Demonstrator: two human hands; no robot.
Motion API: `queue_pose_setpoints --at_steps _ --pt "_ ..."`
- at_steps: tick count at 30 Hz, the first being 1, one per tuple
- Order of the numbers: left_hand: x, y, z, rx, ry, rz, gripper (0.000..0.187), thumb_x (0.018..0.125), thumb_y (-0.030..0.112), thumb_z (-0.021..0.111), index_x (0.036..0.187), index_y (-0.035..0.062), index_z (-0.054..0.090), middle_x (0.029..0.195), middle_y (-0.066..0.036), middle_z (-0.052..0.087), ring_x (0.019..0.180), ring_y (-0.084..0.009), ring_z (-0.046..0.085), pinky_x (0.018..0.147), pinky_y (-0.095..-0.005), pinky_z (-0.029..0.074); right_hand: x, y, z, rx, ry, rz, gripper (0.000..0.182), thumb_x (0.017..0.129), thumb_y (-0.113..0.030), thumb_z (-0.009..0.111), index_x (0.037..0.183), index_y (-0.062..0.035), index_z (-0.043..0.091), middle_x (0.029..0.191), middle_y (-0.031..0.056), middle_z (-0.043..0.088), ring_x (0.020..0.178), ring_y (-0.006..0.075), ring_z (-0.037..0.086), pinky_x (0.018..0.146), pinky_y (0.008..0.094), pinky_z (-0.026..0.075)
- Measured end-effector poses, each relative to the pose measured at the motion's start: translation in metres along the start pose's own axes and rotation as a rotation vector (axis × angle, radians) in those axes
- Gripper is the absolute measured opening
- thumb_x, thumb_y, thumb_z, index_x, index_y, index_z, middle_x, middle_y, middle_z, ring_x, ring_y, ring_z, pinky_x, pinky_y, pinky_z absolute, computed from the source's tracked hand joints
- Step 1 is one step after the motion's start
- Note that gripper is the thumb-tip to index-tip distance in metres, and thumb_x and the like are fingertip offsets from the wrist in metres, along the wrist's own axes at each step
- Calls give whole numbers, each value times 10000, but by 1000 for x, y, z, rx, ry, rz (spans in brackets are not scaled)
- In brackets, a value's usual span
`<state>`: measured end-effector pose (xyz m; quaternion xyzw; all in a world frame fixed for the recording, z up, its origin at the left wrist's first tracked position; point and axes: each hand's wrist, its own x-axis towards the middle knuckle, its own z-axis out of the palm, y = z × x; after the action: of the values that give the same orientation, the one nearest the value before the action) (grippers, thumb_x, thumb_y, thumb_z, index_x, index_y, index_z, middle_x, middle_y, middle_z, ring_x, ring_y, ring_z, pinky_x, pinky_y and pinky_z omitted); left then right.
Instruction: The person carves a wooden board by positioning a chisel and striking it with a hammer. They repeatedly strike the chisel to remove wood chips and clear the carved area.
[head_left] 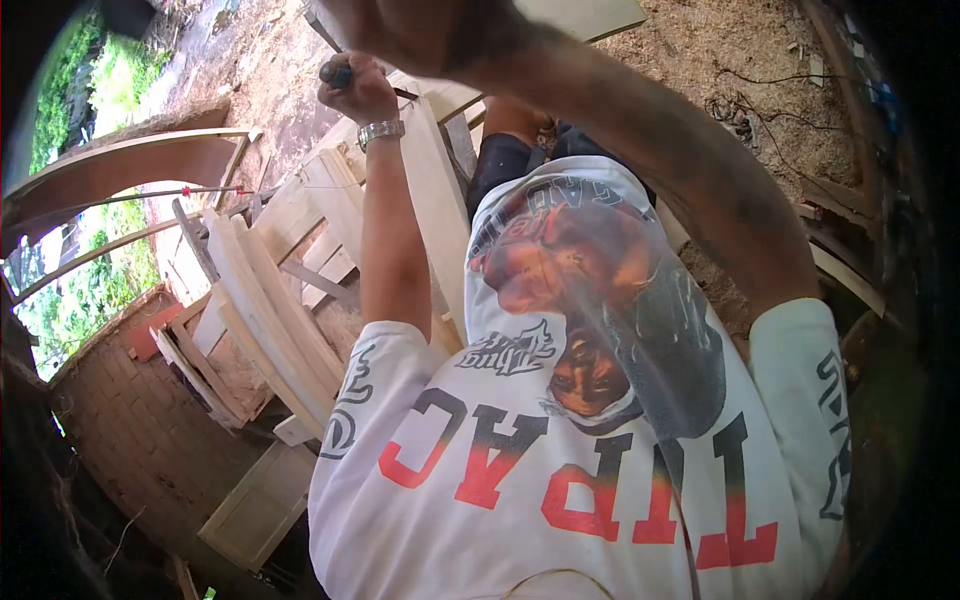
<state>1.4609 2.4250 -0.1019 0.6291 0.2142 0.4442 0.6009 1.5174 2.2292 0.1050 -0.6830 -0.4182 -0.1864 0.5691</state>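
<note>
My left hand point(362, 98), with a metal watch point(381, 131) on its wrist, is closed around a chisel point(336, 74). The chisel's dark, round handle end sticks out on one side of the fist and a thin dark blade on the other, over pale timber point(437, 200). Just above it, at the top edge, my right hand point(395, 35) is raised and blurred, its fingers apparently curled. A thin grey bar point(322, 28) shows beside the right hand; what that hand grips is mostly hidden and cut off by the frame.
Curved pale wooden pieces point(265, 310) and boards are stacked at the left. A large curved frame point(130, 165) stands behind them, near a brick wall point(150, 440). Wood shavings point(690, 90) cover the ground, with a dark cable point(770, 115) at the right. A flat board point(590, 18) lies at the top.
</note>
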Motion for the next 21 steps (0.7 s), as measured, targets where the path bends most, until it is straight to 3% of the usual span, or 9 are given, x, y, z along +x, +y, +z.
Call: queue_pose_setpoints --at_steps 1,3,5,7,8,10,12,15,21 --pt "14 -61 -20 70 41 30 88 880 32 673 951 27 622 952 -126 657 872 -208 628 628 -327 535 -28 23 12 -59 -90 -18 227 880 -32 624 1048 2 475 700 208 628 613 374 684 532 464 501" --pt "17 -57 -21 400 -81 500 132 913 147 656 899 36 585 814 -106 623 696 -177 591 557 -321 504 -88 66 28 -460 -489 -61 167 907 -110 619 1038 -24 562 721 184 645 685 347 690 585 445 503" --pt "26 -50 -20 459 -116 738 255 946 263 639 846 46 549 675 -85 589 520 -145 554 486 -314 473 -90 76 9 -344 -511 152 236 884 -98 588 1099 -5 573 799 264 668 815 448 702 694 518 530" --pt "8 18 -15 -95 -96 27 269 917 175 626 701 83 493 521 -28 497 431 -115 472 425 -315 406 -85 41 -22 -421 -615 348 239 853 -70 567 1080 3 554 792 285 663 822 475 694 697 550 525" --pt "15 26 -15 -183 -52 -87 308 875 116 609 629 111 424 509 -23 469 402 -122 413 406 -311 357 -91 35 -40 -329 -614 443 257 843 -84 578 1083 6 562 842 322 663 867 504 672 741 567 523" --pt "35 33 -20 -299 321 -286 331 854 68 570 605 127 359 481 5 394 383 -96 349 384 -267 291 -122 45 -61 -316 -556 587 292 895 -187 615 1120 -8 568 862 297 673 867 518 655 740 544 528" --pt "50 34 -41 -433 398 -231 349 859 78 571 591 133 353 488 12 398 383 -91 345 378 -290 308 -143 37 -86 -306 -530 779 311 892 -205 634 1125 -4 589 916 294 687 918 517 658 788 546 531" --pt "61 40 -46 -347 169 -180 339 853 46 601 608 136 385 495 -2 421 384 -90 368 361 -278 293 -204 57 -118 -337 -541 931 360 878 -207 649 1175 -7 608 1035 305 686 1012 495 660 854 539 526" --pt "76 36 -44 -291 26 -165 268 825 16 678 638 68 493 511 -31 508 383 -116 449 362 -269 352 -250 56 -153 -323 -633 1147 367 883 -202 682 1178 8 625 951 219 670 919 380 670 817 441 520"
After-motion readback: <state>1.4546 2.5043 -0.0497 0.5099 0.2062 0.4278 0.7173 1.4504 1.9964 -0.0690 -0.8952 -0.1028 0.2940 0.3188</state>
